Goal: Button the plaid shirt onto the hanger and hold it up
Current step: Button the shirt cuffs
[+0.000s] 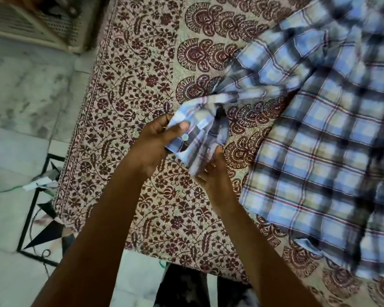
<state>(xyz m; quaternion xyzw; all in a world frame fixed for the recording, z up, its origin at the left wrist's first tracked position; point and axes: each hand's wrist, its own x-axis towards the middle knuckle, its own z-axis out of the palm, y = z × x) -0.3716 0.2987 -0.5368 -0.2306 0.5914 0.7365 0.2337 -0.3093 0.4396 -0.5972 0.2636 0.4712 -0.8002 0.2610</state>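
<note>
A blue, white and black plaid shirt (324, 151) lies spread over the right side of a bed. One sleeve stretches left from it to my hands. My left hand (157, 140) pinches the sleeve's cuff (195, 129) between thumb and fingers, beside a small pale button (185, 136). My right hand (215, 173) grips the lower edge of the same cuff from below. No hanger is in view.
The bed is covered by a cream bedspread (142, 85) with dark red floral print. Left of it is a pale marble floor (20, 107) with black inlay lines, scraps of paper and a green cord. A white cooler (38, 23) stands at top left.
</note>
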